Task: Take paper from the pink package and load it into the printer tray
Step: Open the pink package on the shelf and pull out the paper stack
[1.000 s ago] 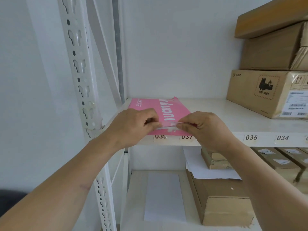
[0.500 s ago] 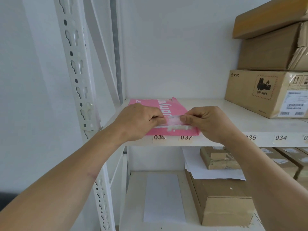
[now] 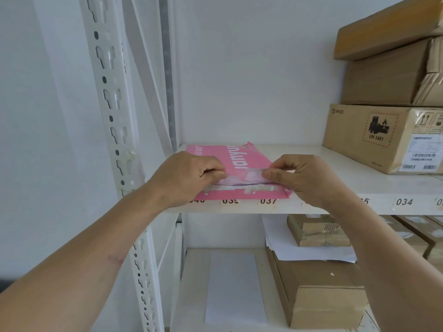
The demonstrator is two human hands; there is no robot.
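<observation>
Package, pink, lies flat at the front left of the shelf, above labels 039 and 037. Left hand pinches the near flap at its left end; right hand pinches it at the right. Flap lifted slightly, with white adhesive residue showing along the strip beneath. Boxes stacked well apart to the right.

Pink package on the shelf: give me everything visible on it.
The pink package is a flat, glossy, plastic-looking wrapper with white lettering, lying on the white shelf at its left end, its near edge over labels 039 and 037. The near flap is peeled up, showing torn white adhesive strips. The left hand and right hand each pinch that flap. No paper visibly out yet.
</observation>
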